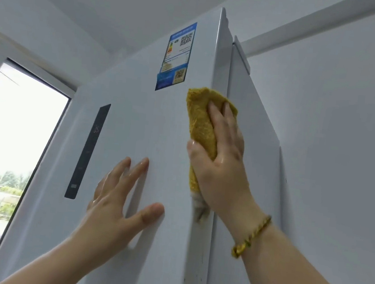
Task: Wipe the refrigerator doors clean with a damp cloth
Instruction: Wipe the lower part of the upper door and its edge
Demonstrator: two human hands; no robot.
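The right hand (221, 164) gripped the cloth (202, 120) against the door (161, 120) edge; the left hand (117, 199) lay flat and open, likely steadying it.

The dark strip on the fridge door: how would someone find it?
Start at the white fridge door beside the window. Left of the flat left hand, a tall narrow strip runs up the door. It is black and slim, unlike the blue label higher up.
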